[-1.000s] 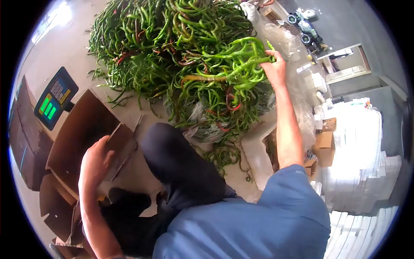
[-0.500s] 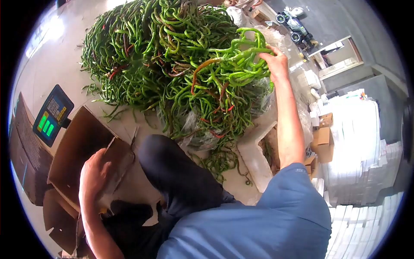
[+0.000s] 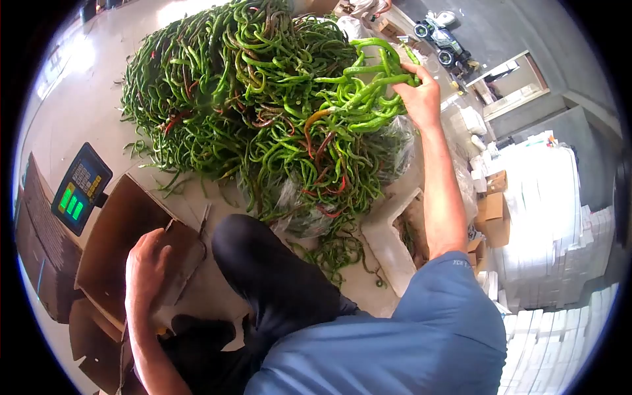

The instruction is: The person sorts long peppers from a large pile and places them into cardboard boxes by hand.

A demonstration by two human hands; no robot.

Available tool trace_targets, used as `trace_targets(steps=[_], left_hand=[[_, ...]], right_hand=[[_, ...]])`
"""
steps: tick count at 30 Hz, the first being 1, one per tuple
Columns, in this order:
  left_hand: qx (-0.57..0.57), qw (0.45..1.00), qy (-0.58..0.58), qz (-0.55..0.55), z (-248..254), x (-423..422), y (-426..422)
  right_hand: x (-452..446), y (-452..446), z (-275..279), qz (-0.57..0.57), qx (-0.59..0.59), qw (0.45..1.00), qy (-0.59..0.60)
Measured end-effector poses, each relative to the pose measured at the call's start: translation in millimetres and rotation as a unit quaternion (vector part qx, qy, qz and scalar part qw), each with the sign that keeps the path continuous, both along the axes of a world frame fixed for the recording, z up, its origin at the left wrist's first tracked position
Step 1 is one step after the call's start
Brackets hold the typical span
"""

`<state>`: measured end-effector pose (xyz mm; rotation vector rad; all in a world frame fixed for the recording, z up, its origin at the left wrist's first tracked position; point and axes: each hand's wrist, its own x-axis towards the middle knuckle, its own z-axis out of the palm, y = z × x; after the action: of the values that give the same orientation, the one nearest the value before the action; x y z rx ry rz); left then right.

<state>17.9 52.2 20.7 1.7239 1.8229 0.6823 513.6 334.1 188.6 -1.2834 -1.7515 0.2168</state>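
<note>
A large heap of long, curly green chili peppers (image 3: 217, 99), with some red and brownish ones, lies in front of me. My right hand (image 3: 421, 95) reaches to the heap's right side, its fingers closed on several bright green chili peppers (image 3: 368, 105). At lower left, my left hand (image 3: 146, 266) is curled over the near edge of an open cardboard box (image 3: 122, 230). The box stands tilted, and part of its inside is hidden by the hand. Clear plastic wrapping (image 3: 299, 214) shows beneath the peppers.
A scale display (image 3: 82, 189) with lit green digits stands left of the box. Flattened cardboard (image 3: 46, 250) is stacked at far left. A white foam box (image 3: 388, 237) is near my right arm. White stacks (image 3: 540, 224) and small cartons (image 3: 494, 214) stand at right.
My right hand has shifted slightly up with the chili peppers in it. The left hand stays at the box edge. The whole view has tilted a little.
</note>
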Motion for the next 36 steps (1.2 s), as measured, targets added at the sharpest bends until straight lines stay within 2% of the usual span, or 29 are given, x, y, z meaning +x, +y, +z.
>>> trace_targets(steps=[6, 8, 14, 16, 18, 20, 21, 24, 26, 28, 32, 33, 34, 36], left_hand=[[0.131, 0.991, -0.023, 0.000, 14, 35, 20], [0.206, 0.977, 0.059, -0.007, 17, 53, 31], [0.075, 0.984, -0.164, -0.007, 54, 162, 105], [0.169, 0.979, -0.107, -0.034, 39, 204, 145], [0.189, 0.976, -0.095, -0.049, 31, 238, 172], [0.139, 0.981, -0.121, -0.065, 29, 259, 187], [0.175, 0.973, -0.143, -0.051, 26, 265, 191], [0.174, 0.971, -0.160, -0.026, 17, 269, 192], [0.178, 0.961, -0.212, -0.027, 21, 262, 187], [0.227, 0.954, -0.196, -0.030, 32, 248, 182], [0.228, 0.963, -0.128, -0.063, 51, 230, 175], [0.247, 0.958, -0.135, -0.049, 51, 227, 175], [0.156, 0.976, -0.153, -0.029, 65, 220, 170], [0.085, 0.966, -0.239, -0.053, 75, 201, 171]], right_hand=[[-4, -11, 7, 0.003, -0.014, 1.000, 0.008], [-2, -12, 8, 0.022, -0.028, 0.999, 0.023], [0, -19, 11, 0.038, -0.050, 0.998, 0.013], [2, -17, 9, 0.046, -0.048, 0.998, 0.007], [-2, -24, 12, 0.031, -0.066, 0.997, 0.001], [-2, -27, 9, 0.025, -0.077, 0.997, 0.009], [0, -26, 5, 0.027, -0.080, 0.996, 0.019], [10, -24, -9, 0.031, -0.096, 0.995, 0.028], [13, -25, -17, 0.022, -0.114, 0.993, 0.011], [16, -21, -30, 0.023, -0.105, 0.994, 0.000], [8, -24, -58, 0.022, -0.126, 0.992, 0.001], [6, -25, -62, 0.035, -0.135, 0.990, 0.034], [7, -25, -66, 0.038, -0.127, 0.991, 0.027], [13, -21, -76, 0.043, -0.109, 0.993, 0.016]])
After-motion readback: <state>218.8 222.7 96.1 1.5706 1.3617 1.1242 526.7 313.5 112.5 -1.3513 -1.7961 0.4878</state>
